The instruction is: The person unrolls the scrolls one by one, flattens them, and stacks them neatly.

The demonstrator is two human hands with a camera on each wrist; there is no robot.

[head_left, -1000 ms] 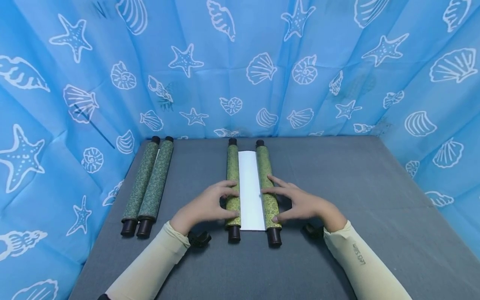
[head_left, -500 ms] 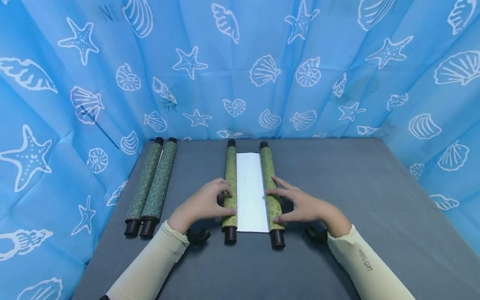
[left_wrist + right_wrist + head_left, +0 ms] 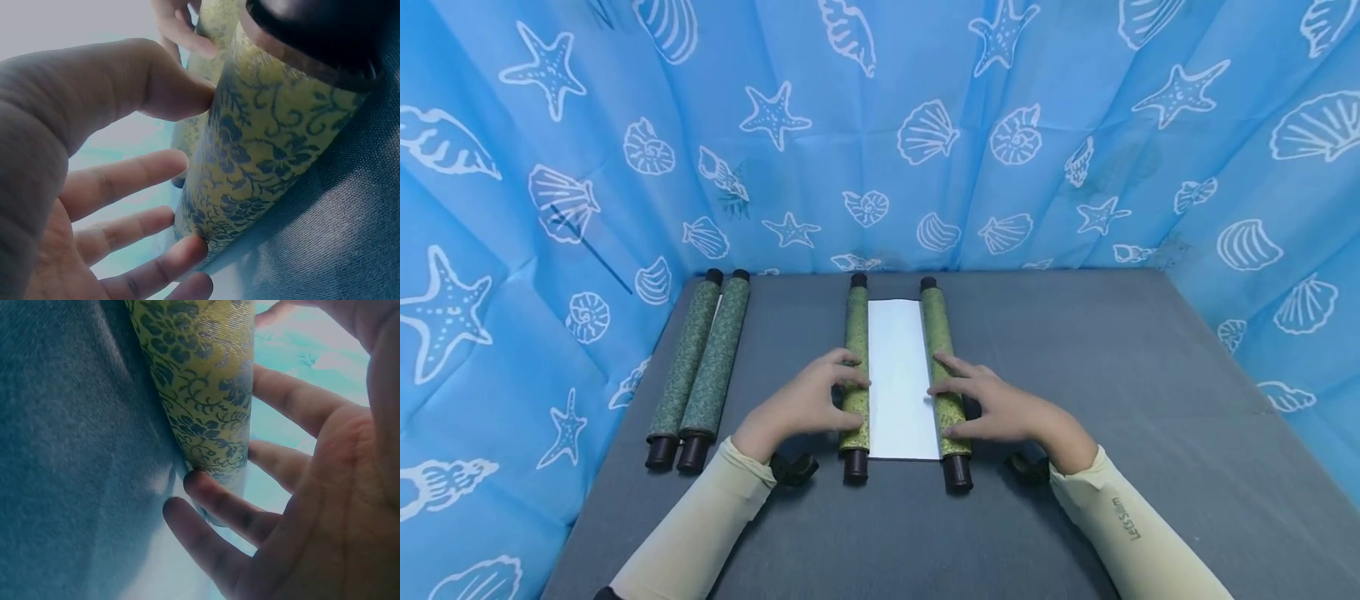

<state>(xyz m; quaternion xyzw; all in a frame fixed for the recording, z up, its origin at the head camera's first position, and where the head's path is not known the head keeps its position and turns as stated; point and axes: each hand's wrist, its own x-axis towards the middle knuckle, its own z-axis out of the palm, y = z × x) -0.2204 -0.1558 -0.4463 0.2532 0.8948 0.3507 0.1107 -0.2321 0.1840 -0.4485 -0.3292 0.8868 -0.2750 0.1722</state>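
Note:
A scroll with yellow-green floral cloth lies partly unrolled, its left roll (image 3: 857,333) and right roll (image 3: 937,325) apart with a strip of blank white paper (image 3: 898,375) between them. Dark knobs stick out at the ends of both rolls. My left hand (image 3: 808,400) touches the left roll with spread fingers, and the thumb (image 3: 178,94) lies against its patterned cloth near the knob. On the opposite side, my right hand (image 3: 1000,404) rests its fingertips on the right roll; in the right wrist view its fingers (image 3: 294,400) are spread along the cloth (image 3: 200,381).
To the left, a second scroll (image 3: 715,367) in dark green cloth lies as two rolls side by side. Grey cloth (image 3: 1075,358) covers the table. A blue curtain (image 3: 880,133) with white shells and starfish hangs behind and along both sides.
The two yellow-green rolls have moved apart, the left one leftward and the right one slightly rightward, with my hands following. More white paper shows between them. The dark green scroll stays put.

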